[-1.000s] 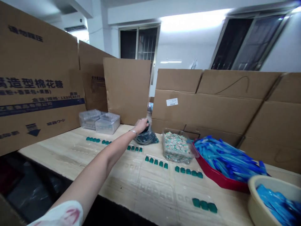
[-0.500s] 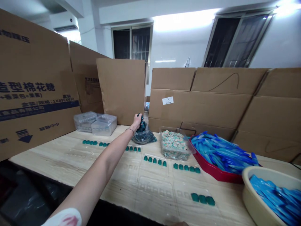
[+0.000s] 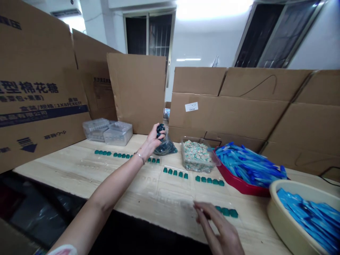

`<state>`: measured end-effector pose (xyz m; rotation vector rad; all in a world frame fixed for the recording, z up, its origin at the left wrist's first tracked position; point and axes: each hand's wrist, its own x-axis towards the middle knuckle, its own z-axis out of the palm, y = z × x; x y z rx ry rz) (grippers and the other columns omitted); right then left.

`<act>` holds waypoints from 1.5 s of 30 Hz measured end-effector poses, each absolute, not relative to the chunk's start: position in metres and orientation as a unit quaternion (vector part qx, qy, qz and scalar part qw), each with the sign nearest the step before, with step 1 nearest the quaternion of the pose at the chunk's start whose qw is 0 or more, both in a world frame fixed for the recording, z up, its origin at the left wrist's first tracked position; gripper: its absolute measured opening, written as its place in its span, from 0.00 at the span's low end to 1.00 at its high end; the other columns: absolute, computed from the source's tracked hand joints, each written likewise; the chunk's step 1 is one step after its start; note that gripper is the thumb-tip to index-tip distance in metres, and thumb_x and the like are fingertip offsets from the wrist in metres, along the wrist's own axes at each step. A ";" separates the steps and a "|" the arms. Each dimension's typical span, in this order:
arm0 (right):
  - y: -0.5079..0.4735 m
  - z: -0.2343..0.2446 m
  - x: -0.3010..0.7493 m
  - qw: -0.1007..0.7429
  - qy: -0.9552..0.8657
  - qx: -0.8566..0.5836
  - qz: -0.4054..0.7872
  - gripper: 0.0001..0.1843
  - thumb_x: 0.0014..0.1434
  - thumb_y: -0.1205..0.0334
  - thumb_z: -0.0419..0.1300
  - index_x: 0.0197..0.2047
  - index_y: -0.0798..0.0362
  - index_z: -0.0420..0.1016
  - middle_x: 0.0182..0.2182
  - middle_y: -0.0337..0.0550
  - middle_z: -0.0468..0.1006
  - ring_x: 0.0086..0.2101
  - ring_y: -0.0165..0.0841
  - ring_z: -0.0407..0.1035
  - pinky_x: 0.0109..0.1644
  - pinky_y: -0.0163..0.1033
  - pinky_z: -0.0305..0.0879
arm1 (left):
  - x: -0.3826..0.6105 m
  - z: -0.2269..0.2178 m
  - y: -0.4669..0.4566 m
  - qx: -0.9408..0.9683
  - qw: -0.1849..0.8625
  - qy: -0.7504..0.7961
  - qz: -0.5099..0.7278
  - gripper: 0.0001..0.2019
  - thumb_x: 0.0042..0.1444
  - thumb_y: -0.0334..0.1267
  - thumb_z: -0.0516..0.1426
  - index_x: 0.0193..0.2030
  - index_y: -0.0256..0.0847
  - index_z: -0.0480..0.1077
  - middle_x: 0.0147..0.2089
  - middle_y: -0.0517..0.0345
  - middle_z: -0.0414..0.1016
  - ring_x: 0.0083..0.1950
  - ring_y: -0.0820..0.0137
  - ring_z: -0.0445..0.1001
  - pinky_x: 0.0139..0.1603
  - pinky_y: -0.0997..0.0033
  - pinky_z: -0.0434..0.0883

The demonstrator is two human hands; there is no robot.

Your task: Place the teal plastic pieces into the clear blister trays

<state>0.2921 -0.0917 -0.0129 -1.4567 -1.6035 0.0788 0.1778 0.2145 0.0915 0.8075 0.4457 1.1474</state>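
My left hand (image 3: 152, 141) is shut on a dark teal clump of small pieces (image 3: 160, 131), held just above a knotted clear plastic bag (image 3: 166, 148) with dark teal contents. A thin metal bracelet circles that wrist. My right hand (image 3: 217, 225) is open and low on the wooden-look table (image 3: 66, 170), its fingertips just short of a short row of teal plastic pieces (image 3: 226, 211). More teal rows lie across the table, including one (image 3: 175, 173) and another (image 3: 209, 180).
A clear tub of speckled chips (image 3: 196, 154), a red tray (image 3: 233, 181) of blue pieces and a cream basin (image 3: 278, 216) of blue pieces stand on the right. Clear plastic boxes (image 3: 118, 134) sit back left. Cardboard sheets (image 3: 138, 88) line the table's far side.
My left hand has drawn back toward me from the bag with the teal clump in it. My right hand has come into view at the bottom, over the near teal row.
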 end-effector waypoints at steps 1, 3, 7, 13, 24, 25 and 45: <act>-0.082 -0.006 0.286 0.481 -0.638 -0.600 0.047 0.12 0.61 0.60 0.52 0.46 0.51 0.71 0.38 0.48 0.75 0.33 0.34 0.73 0.41 0.35 0.71 | 0.168 0.084 0.195 0.352 0.762 0.189 0.511 0.08 0.56 0.39 0.53 0.30 0.36 0.64 0.27 0.59 0.63 0.19 0.84 0.56 0.12 0.86 0.47; -0.060 0.007 0.271 0.508 -0.620 -0.594 0.074 0.12 0.61 0.60 0.51 0.46 0.51 0.70 0.39 0.47 0.74 0.33 0.33 0.72 0.39 0.35 0.71 | 0.147 0.066 0.158 0.286 0.823 0.137 0.471 0.08 0.55 0.40 0.54 0.31 0.36 0.65 0.28 0.59 0.64 0.19 0.84 0.55 0.11 0.87 0.47; -0.009 0.019 0.232 0.537 -0.626 -0.555 0.109 0.12 0.60 0.58 0.53 0.44 0.52 0.70 0.39 0.46 0.72 0.29 0.30 0.70 0.36 0.36 0.69 | 0.110 0.033 0.105 0.221 0.846 0.135 0.467 0.07 0.53 0.41 0.56 0.33 0.39 0.68 0.30 0.58 0.66 0.19 0.84 0.55 0.09 0.88 0.46; 0.051 0.013 0.185 0.533 -0.650 -0.524 0.135 0.12 0.56 0.57 0.57 0.40 0.53 0.72 0.34 0.43 0.72 0.26 0.28 0.65 0.32 0.34 0.65 | 0.072 0.006 0.091 0.206 0.816 0.139 0.522 0.08 0.52 0.42 0.57 0.35 0.39 0.68 0.31 0.60 0.67 0.18 0.85 0.55 0.09 0.87 0.46; 0.110 0.006 0.120 0.561 -0.551 -0.484 0.384 0.14 0.46 0.55 0.65 0.32 0.54 0.69 0.23 0.38 0.75 0.21 0.27 0.68 0.26 0.33 0.65 | 0.025 -0.014 0.119 0.159 0.743 0.156 0.631 0.10 0.52 0.44 0.57 0.36 0.39 0.67 0.33 0.60 0.68 0.19 0.85 0.59 0.10 0.86 0.49; 0.115 0.006 0.119 0.565 -0.543 -0.476 0.399 0.14 0.45 0.55 0.66 0.32 0.54 0.70 0.24 0.38 0.74 0.22 0.27 0.68 0.28 0.33 0.66 | 0.021 -0.014 0.122 0.149 0.741 0.158 0.635 0.10 0.52 0.43 0.57 0.36 0.39 0.67 0.33 0.60 0.68 0.19 0.85 0.59 0.10 0.86 0.50; 0.166 0.003 0.078 0.516 -0.523 -0.407 0.543 0.16 0.46 0.58 0.67 0.38 0.55 0.74 0.27 0.39 0.77 0.28 0.28 0.72 0.40 0.35 0.69 | -0.033 -0.029 0.144 0.236 0.523 0.340 0.745 0.15 0.52 0.50 0.55 0.40 0.42 0.65 0.39 0.58 0.71 0.19 0.83 0.60 0.12 0.84 0.53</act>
